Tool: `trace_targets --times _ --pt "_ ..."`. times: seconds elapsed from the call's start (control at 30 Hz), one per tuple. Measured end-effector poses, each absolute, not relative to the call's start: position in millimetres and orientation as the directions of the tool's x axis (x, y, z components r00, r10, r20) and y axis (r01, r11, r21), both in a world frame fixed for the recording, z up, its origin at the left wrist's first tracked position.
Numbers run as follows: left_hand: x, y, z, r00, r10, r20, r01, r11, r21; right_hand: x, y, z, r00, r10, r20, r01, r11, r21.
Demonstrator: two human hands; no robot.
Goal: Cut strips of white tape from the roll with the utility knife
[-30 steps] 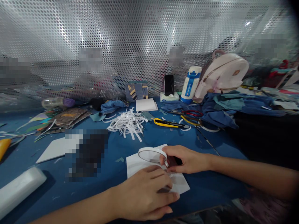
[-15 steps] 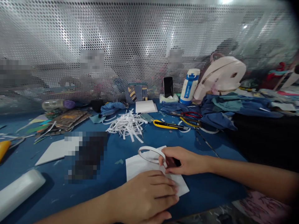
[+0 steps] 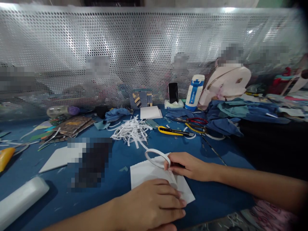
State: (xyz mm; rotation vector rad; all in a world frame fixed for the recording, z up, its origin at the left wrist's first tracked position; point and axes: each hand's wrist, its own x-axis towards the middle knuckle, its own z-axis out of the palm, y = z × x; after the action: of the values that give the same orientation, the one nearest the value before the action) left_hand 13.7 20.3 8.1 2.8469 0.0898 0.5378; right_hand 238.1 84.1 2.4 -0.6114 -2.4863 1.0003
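My right hand pinches the near edge of a thin roll of white tape, which tilts above a white sheet of paper. A narrow strip seems to run from the roll down onto the sheet, partly covered by my fingers. My left hand lies flat across the lower part of the paper, fingers stretched toward the right, and hides much of it. Beyond the sheet is a heap of curled white strips. A yellow and black utility knife lies past the roll.
Red-handled scissors and blue cloth lie to the right. A bottle, a phone and a backpack stand along the perforated metal screen. Leftward are a white card and a white block.
The view has tilted up slightly. My right fingers have closed in more around the tape roll, and the roll has shifted a little to the right. My left hand stays on the paper.
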Motion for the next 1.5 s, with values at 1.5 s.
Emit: trace_targets --times 1.5 --pt "21 16 12 0.931 0.124 0.344 0.034 -0.966 0.257 238 96 0 -0.776 0.539 0.328 0.361 0.805 -0.470"
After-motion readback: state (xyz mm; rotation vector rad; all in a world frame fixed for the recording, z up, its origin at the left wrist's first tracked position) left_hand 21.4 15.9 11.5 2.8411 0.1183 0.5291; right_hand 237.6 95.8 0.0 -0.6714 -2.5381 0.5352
